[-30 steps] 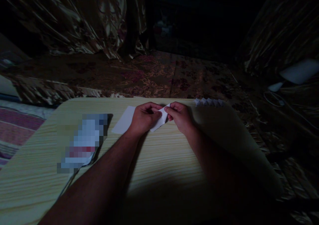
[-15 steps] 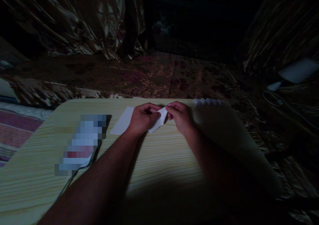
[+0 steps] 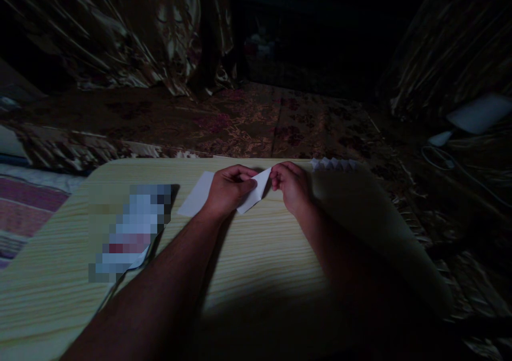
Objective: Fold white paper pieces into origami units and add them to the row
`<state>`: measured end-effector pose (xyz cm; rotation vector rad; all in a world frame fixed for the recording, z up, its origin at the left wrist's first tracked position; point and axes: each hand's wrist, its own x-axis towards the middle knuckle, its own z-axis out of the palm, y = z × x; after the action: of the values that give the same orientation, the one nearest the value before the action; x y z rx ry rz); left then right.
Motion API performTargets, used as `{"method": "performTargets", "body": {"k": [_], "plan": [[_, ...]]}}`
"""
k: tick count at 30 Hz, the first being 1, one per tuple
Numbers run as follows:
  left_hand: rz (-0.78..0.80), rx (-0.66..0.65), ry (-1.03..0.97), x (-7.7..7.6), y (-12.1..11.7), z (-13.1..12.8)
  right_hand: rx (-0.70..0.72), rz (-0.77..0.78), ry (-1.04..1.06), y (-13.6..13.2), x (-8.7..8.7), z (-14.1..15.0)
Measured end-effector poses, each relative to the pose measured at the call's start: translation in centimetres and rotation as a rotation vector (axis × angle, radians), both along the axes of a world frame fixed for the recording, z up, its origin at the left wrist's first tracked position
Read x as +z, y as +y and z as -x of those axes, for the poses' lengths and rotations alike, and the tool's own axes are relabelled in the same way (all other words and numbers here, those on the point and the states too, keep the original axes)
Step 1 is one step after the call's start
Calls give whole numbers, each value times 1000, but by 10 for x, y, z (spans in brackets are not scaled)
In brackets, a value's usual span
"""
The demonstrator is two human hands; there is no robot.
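Note:
My left hand (image 3: pixel 229 191) is closed on a folded piece of white paper (image 3: pixel 256 191), its thumb lying over the paper's left part. The paper is raised to a point at its upper right, with a fold running down to its lower edge. My right hand (image 3: pixel 290 186) is at that point, fingers curled together against the paper's edge; part of their grip is hidden behind it. Partly behind my left hand, a flat white sheet of paper (image 3: pixel 194 194) lies on the table (image 3: pixel 248 265).
Several small folded paper pieces (image 3: pixel 334 164) stand in a row at the table's far right edge. On the left lies a blurred-out phone-like device (image 3: pixel 134 230) with a cable (image 3: pixel 104 301). Beyond are a patterned cloth-covered ledge (image 3: pixel 240 118), curtains and, at right, a white lamp-like object (image 3: pixel 478 114).
The fingers of my right hand have shifted slightly right and down along the paper's edge, so its pointed tip now shows more. My left hand stays almost in place.

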<state>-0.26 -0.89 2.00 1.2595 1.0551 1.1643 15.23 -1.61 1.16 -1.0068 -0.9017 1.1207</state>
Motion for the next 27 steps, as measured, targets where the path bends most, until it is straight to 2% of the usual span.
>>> {"method": "performTargets", "body": {"k": [8, 12, 17, 23, 27], "plan": [[9, 3, -12, 0, 1, 1, 135, 18, -174, -4, 1, 2], [16, -11, -44, -2, 2, 2, 126, 15, -266, -4, 0, 4], [10, -33, -24, -5, 4, 3, 75, 24, -255, -3, -2, 5], [3, -36, -13, -6, 5, 3, 83, 1, -238, -2, -5, 4], [3, -13, -34, -6, 4, 3, 122, 5, -298, -3, -4, 4]]}}
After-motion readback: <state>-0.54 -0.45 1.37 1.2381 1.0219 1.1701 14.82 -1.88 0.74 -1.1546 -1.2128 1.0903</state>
